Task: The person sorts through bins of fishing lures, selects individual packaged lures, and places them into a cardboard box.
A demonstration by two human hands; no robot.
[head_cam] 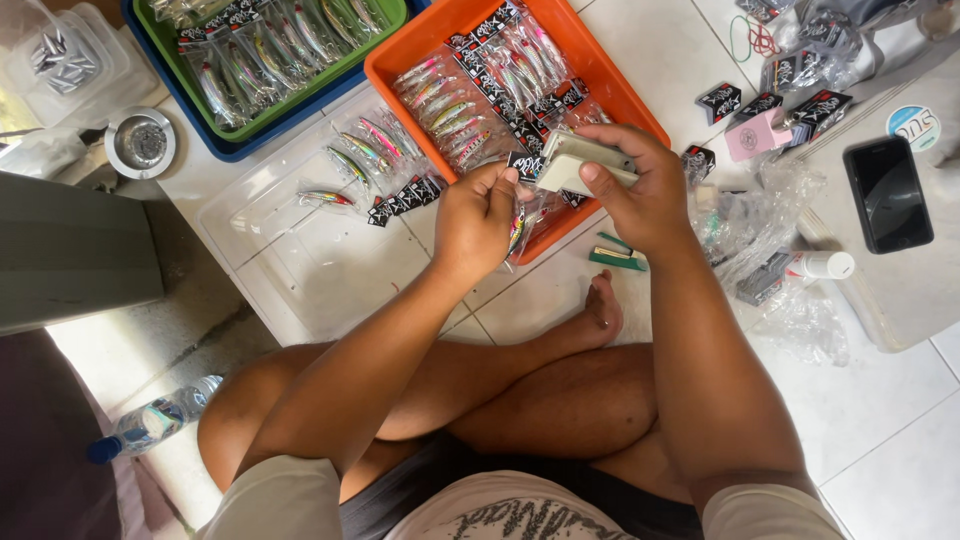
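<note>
My left hand (478, 218) pinches a small clear bag with a black header card and a colourful fishing lure (517, 226) inside. My right hand (640, 185) grips a pale grey stapler (577, 163), its jaw at the bag's black header. Both hands hover over the near edge of an orange tray (400, 58) filled with several bagged lures. I sit cross-legged on the tiled floor, my foot below the hands.
A clear plastic tray (300, 260) with several bagged lures lies left of the orange one. A green tray in a blue one (225, 148) sits beyond. A black phone (888, 193), small boxes, plastic bags, a green stapler (617, 257) and a water bottle (150, 423) surround me.
</note>
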